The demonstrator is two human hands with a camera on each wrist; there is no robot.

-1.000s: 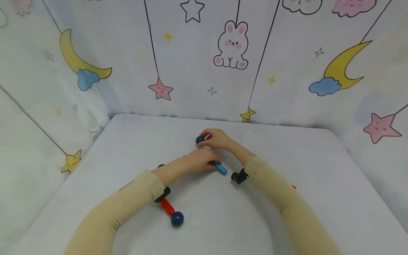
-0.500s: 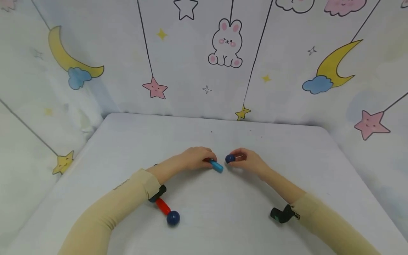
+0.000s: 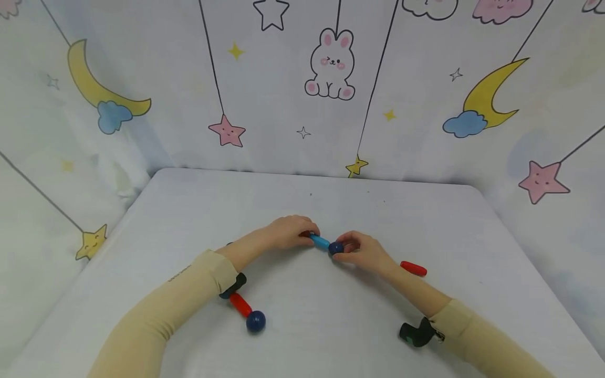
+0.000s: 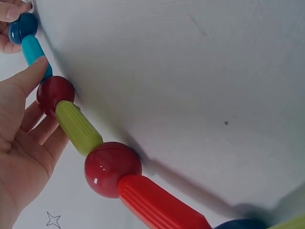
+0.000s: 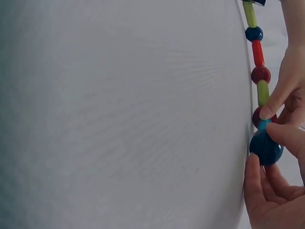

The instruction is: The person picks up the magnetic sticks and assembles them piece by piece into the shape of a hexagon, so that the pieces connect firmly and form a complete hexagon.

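Observation:
My left hand (image 3: 290, 232) pinches a chain of toy building sticks and balls. In the left wrist view its thumb lies on the light blue stick (image 4: 34, 51), its fingers behind the dark red ball (image 4: 57, 95). Beyond that ball run a yellow-green stick (image 4: 78, 126), another dark red ball (image 4: 112, 169) and a red stick (image 4: 162, 202). My right hand (image 3: 366, 253) holds a dark blue ball (image 3: 336, 248) between thumb and fingers. This ball touches the light blue stick's free end. In the head view my left hand and forearm hide much of the chain.
A loose red stick (image 3: 413, 268) lies on the white table (image 3: 326, 325), just beyond the right forearm. Nearer, left of centre, another red stick (image 3: 241, 304) ends in a dark blue ball (image 3: 256, 322). A printed cloth (image 3: 279, 89) hangs behind the table.
My right hand has moved nearer and to the right with the dark blue ball, then in against the light blue stick. The left hand keeps its grip. The loose red stick has come into full view.

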